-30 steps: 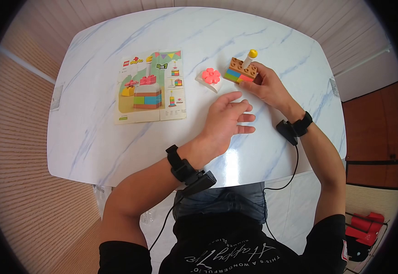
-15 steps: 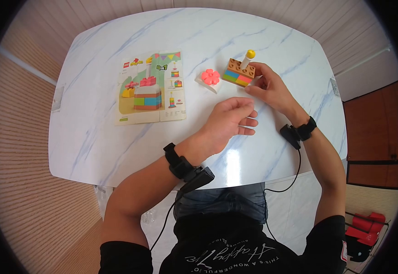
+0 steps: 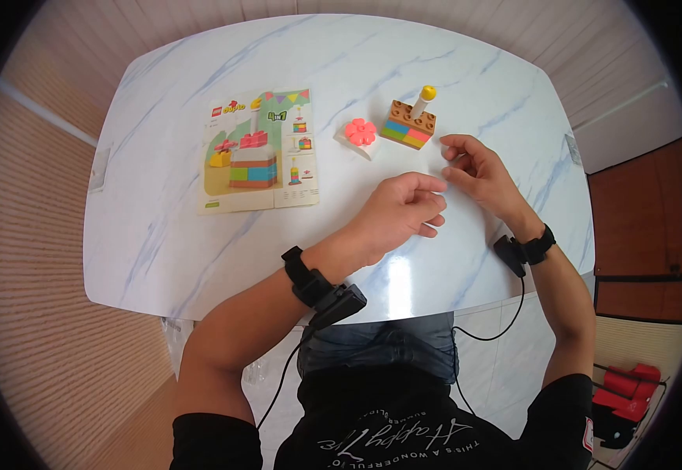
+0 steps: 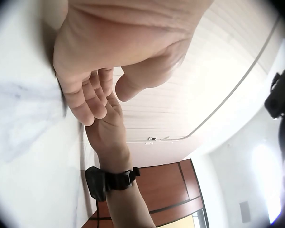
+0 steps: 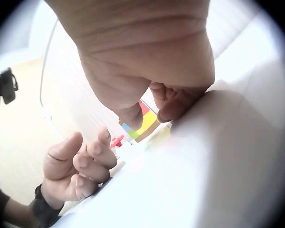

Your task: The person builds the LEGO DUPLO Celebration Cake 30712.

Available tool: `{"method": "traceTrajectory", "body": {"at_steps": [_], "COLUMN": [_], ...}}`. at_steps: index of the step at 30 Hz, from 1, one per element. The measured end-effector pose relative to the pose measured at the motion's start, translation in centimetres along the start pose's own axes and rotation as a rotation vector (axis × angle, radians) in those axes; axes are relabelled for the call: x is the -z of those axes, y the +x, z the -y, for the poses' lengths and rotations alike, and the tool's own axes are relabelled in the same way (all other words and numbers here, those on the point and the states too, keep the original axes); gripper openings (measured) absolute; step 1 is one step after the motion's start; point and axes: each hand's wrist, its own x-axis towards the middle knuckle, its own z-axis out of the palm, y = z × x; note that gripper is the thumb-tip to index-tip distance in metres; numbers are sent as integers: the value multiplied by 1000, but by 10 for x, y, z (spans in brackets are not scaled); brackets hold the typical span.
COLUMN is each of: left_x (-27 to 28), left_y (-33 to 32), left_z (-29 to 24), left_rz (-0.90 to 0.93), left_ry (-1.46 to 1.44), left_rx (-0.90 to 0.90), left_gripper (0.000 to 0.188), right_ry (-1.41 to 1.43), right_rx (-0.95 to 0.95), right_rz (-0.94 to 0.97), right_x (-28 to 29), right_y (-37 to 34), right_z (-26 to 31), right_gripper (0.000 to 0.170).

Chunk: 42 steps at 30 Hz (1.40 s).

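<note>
A small cake of toy bricks (image 3: 408, 125) stands upright on the table, with brown layers around blue, green, yellow and red bricks. From its studded top rises a white candle brick (image 3: 420, 105) with a yellow tip. To its left lies a pink flower piece (image 3: 360, 131) on a white curved brick (image 3: 354, 149). My right hand (image 3: 482, 176) is just to the right of the cake, apart from it, fingers loosely bent around nothing. Nearer to me, my left hand (image 3: 400, 211) hovers low at the table, also loosely bent and holding nothing. Both hands (image 4: 128, 42) (image 5: 147, 57) look bare in the wrist views.
An instruction booklet (image 3: 259, 149) with a picture of a brick cake lies flat on the left of the marbled white table (image 3: 176, 258). Each wrist wears a black strap camera, and a thin cable (image 3: 505, 333) hangs from the right one past the table's front edge.
My right hand has let go of the brick cake and drawn back toward me to the right. The left hand has shifted slightly right, its fingers bending more. The cake now stands alone.
</note>
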Motion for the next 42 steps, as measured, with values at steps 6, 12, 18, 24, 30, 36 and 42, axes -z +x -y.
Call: {"method": "traceTrajectory", "body": {"at_steps": [6,12,18,24,30,36,42], "left_x": [0,0,-1,1,2,3,8], "left_y": [-2,-1,-2,-1,-1,-3,-3], "left_z": [-1,0,-1,0,-3,-6,-12], "left_rz": [3,-1,-2,3,5,21,-10], "left_ry": [5,-4,-12,-17,-62,-165,-285], "left_rx": [-11,-8,1,-4,10,17,87], "left_gripper": [37,37,37,36,37,41,52], "right_ry": [-32,-4,123,-67,-89,-83,-65], "right_rx": [9,11,-7,437,523,514,515], "right_rz": [-26,-69,-186,-312,-344,-319,-483], "right_x": [-5,-6,-2,-19,-40,-45,-26], "right_y": [1,6,22,45,74,77,85], "right_z": [-1,-2,12,41,60,59,53], "right_gripper": [41,36,39,46,37,18,20]}}
